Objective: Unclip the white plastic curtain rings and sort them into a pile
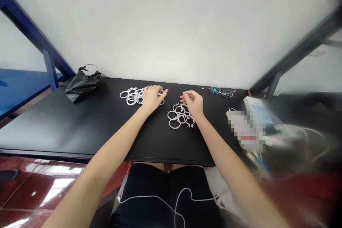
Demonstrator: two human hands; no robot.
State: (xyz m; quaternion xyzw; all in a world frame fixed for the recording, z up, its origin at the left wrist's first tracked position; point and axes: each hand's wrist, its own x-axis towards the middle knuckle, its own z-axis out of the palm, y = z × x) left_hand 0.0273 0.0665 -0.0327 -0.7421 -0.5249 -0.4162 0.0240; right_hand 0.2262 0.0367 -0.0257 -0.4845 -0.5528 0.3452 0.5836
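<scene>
Right hand (pixel 192 102) curled, empty, above near ring cluster (pixel 180 115); left hand (pixel 153 98) spread on far rings (pixel 132 96); black bag (pixel 82 83) closed.

You have 1 view, from a camera on your head, looking forward and down at a black table (pixel 80 128) close below, with a white wall (pixel 171 25) right behind.
</scene>
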